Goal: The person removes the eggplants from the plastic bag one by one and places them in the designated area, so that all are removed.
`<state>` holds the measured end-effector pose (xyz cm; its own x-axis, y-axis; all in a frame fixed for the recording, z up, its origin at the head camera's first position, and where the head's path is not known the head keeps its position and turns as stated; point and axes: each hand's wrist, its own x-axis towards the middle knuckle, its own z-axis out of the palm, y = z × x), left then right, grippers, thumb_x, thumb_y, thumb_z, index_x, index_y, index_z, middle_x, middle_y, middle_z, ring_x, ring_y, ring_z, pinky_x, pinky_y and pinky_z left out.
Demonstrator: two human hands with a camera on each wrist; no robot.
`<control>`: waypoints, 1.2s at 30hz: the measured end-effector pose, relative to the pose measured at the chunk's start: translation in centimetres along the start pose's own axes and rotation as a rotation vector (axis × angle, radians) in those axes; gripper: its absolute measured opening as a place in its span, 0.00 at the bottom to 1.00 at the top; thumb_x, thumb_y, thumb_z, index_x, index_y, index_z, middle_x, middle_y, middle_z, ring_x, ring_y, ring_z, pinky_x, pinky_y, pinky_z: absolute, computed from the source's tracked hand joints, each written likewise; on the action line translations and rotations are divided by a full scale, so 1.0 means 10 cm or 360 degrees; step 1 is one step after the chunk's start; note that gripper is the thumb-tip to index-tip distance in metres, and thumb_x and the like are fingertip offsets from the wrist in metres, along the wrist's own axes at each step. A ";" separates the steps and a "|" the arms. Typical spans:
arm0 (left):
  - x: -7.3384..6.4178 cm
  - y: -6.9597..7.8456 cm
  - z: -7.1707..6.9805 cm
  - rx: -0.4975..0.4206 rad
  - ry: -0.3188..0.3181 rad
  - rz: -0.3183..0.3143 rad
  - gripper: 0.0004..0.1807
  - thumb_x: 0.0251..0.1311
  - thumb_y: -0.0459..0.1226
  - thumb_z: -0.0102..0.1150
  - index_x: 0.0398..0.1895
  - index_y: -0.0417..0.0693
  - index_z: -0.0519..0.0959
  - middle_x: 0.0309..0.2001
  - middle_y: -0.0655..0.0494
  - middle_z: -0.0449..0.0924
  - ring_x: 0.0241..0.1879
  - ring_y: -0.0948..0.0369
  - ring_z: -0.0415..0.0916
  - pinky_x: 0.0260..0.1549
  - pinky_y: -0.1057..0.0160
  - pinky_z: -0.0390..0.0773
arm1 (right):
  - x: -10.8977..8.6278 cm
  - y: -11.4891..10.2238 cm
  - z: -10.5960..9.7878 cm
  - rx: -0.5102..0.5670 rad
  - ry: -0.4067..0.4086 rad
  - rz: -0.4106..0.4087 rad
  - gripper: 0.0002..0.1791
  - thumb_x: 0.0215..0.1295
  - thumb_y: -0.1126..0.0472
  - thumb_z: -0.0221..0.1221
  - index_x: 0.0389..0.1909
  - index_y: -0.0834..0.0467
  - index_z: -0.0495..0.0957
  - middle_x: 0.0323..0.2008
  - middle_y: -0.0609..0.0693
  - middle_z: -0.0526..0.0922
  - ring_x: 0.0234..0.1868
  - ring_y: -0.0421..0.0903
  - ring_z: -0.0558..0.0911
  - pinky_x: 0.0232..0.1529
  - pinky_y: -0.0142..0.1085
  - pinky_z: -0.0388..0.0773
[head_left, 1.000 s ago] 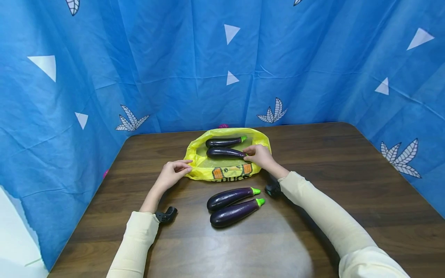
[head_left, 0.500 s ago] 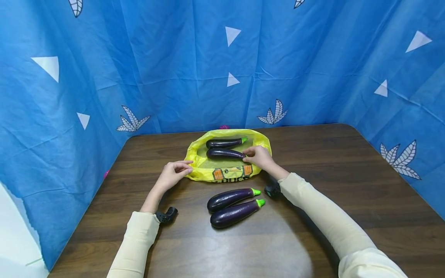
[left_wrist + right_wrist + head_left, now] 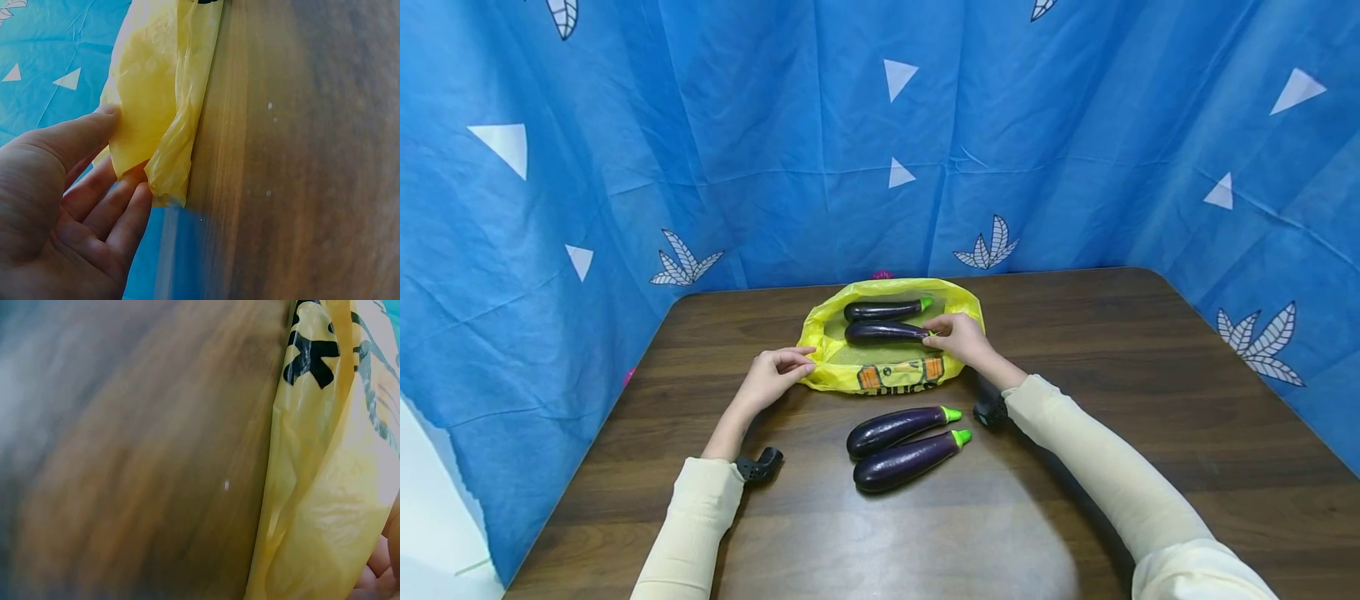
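A yellow plastic bag (image 3: 842, 379) stands near the table's far edge, its mouth spread and its rim folded over. My left hand (image 3: 772, 375) pinches the bag's left rim; the left wrist view has the thumb on one side of the film (image 3: 147, 87) and fingers on the other. Inside the bag lie two eggplants, a rear one (image 3: 882, 311) and a front one (image 3: 883, 332). My right hand (image 3: 964, 337) pinches the front eggplant by its stem end. In the right wrist view the bag (image 3: 325, 500) hides most of that hand.
Two more eggplants, one (image 3: 895, 429) behind the other (image 3: 906, 463), lie side by side on the wooden table (image 3: 880, 550) in front of the bag, green stems to the right. A blue patterned curtain (image 3: 775, 125) hangs behind the table.
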<state>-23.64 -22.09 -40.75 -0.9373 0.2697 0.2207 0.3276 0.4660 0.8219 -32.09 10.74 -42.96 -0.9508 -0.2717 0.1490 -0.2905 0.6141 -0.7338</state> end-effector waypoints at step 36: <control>0.01 -0.03 0.00 -0.0008 0.0002 0.0028 0.08 0.60 0.29 0.59 0.36 0.28 0.81 0.51 0.34 0.75 0.53 0.45 0.72 0.47 0.52 0.74 | -0.21 -0.03 -0.09 0.0231 0.0120 0.0102 0.17 0.60 0.59 0.63 0.49 0.61 0.80 0.49 0.56 0.80 0.46 0.51 0.79 0.41 0.41 0.78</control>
<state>-23.78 -22.21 -40.97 -0.9315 0.2768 0.2361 0.3437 0.4570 0.8204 -30.12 11.75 -42.44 -0.9738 -0.1756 0.1443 -0.2156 0.5134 -0.8306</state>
